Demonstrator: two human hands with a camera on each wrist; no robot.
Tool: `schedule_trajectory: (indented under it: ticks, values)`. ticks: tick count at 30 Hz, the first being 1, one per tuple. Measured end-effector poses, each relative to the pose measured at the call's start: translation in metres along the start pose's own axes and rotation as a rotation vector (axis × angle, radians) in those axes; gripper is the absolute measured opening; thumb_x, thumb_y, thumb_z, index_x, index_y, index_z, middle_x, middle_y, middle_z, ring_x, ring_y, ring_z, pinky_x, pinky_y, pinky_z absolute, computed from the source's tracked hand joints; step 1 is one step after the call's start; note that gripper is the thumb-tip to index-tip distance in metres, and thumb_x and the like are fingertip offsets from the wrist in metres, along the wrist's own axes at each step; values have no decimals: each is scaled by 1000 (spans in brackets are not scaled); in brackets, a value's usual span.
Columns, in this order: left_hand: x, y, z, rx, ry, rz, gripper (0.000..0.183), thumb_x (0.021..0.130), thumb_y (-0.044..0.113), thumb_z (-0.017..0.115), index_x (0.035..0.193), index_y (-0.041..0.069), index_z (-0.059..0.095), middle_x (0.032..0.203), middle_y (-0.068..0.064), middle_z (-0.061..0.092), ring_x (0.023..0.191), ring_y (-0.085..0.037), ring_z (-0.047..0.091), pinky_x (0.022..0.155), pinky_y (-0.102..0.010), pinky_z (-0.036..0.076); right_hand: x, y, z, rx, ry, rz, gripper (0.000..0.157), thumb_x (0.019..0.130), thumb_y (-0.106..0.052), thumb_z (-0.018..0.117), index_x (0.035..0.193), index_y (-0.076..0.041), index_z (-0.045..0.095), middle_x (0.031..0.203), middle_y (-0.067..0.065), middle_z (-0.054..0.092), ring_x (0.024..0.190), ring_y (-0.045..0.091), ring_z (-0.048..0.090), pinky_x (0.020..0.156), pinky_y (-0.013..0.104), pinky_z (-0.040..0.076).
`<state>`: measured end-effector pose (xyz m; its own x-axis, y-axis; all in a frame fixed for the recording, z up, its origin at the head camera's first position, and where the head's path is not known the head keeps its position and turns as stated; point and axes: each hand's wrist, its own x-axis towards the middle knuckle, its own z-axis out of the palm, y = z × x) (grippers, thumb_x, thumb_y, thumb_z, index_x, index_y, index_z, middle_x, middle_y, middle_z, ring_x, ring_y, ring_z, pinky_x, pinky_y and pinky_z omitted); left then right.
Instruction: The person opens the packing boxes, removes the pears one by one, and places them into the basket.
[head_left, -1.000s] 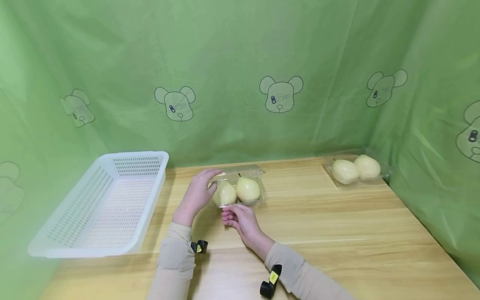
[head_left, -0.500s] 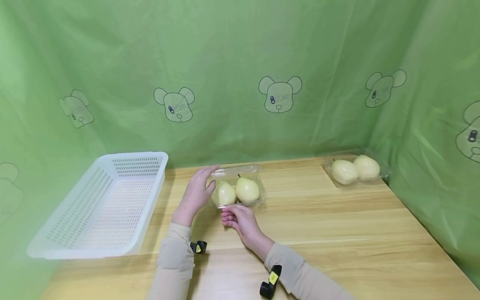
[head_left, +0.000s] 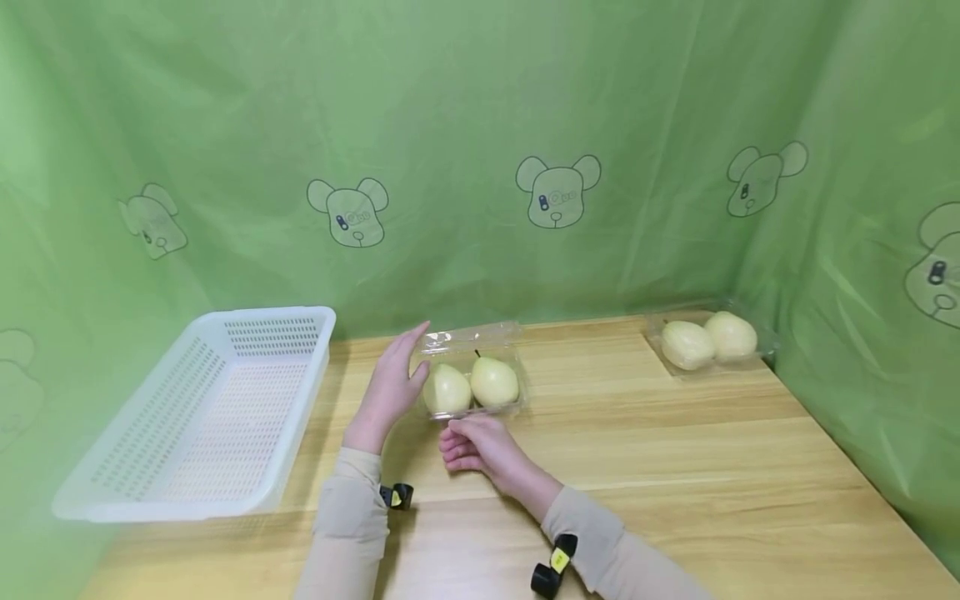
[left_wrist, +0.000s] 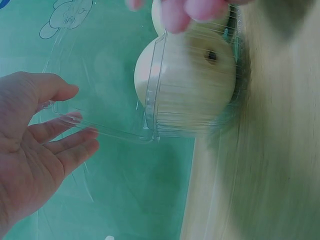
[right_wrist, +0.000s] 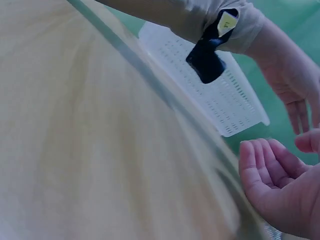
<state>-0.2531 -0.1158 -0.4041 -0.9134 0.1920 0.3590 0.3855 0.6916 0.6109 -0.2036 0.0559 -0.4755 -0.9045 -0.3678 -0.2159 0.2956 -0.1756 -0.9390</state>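
Note:
A clear plastic clamshell box point(head_left: 522, 392) holding two pale yellow pears point(head_left: 495, 382) sits near the back of the table, its lid point(head_left: 472, 337) raised at the rear. My left hand point(head_left: 390, 387) is at the box's left side; up close in the left wrist view, thumb and fingers point(left_wrist: 75, 155) lie on either side of the lid's clear edge, holding it. In front of the box is my right hand point(head_left: 480, 450), with loosely curled fingers and nothing held. The right wrist view shows its thumb apart from the fingers point(right_wrist: 260, 165).
A white perforated plastic basket point(head_left: 281, 458) stands at the left. At the back right corner lies another clear box with two wrapped pears point(head_left: 688, 345). Green curtains point(head_left: 450, 100) enclose the wooden table point(head_left: 675, 467) at the back and sides.
The lid has tipped further back and up with my left hand. My right hand has come away slightly from the box's front edge, towards me.

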Motion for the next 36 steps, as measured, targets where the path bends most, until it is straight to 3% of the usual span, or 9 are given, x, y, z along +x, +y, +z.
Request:
schedule_trajectory:
  ticks: [4, 15, 23, 28, 32, 36]
  values:
    - [0, -1, 0, -8, -4, -20, 64, 94, 11, 58, 152, 20, 33, 153, -10, 41, 141, -31, 39, 119, -49, 32, -3, -14, -2, -80, -33, -40, 35, 98, -16, 51, 111, 15, 58, 84, 4, 67, 73, 13, 65, 74, 27, 60]
    - [1, -3, 1, -41, -10, -54, 68, 95, 13, 57, 154, 22, 26, 157, -10, 35, 143, -32, 36, 119, -51, 30, -8, -52, -21, -158, 14, -177, 39, 98, -20, 54, 117, 14, 56, 87, 4, 70, 76, 12, 66, 75, 27, 60]
    - [2, -7, 5, -109, -2, -80, 73, 95, 13, 57, 156, 23, 20, 158, -11, 33, 143, -33, 36, 118, -50, 30, -10, -73, -37, -165, 126, -236, 36, 96, -17, 57, 119, 11, 57, 88, 1, 69, 78, 12, 65, 75, 25, 59]
    - [3, -11, 10, -213, 9, -109, 75, 95, 12, 57, 157, 24, 16, 157, -14, 32, 143, -33, 36, 118, -47, 33, -10, -80, -50, -176, 198, -296, 36, 96, -13, 56, 122, 12, 54, 86, -4, 69, 79, 9, 66, 74, 23, 59]
    - [5, -15, 13, -297, 19, -135, 75, 95, 11, 58, 156, 23, 16, 157, -14, 32, 144, -31, 34, 119, -46, 32, -8, -82, -61, -210, 261, -343, 35, 96, -11, 57, 123, 11, 54, 88, -5, 68, 83, 9, 65, 81, 28, 60]
    - [5, -20, 17, -360, 26, -149, 74, 95, 12, 58, 156, 22, 18, 158, -14, 32, 145, -31, 33, 119, -47, 32, -4, -80, -68, -292, 341, -371, 33, 95, -11, 59, 123, 6, 57, 102, 6, 69, 92, 10, 62, 87, 30, 57]
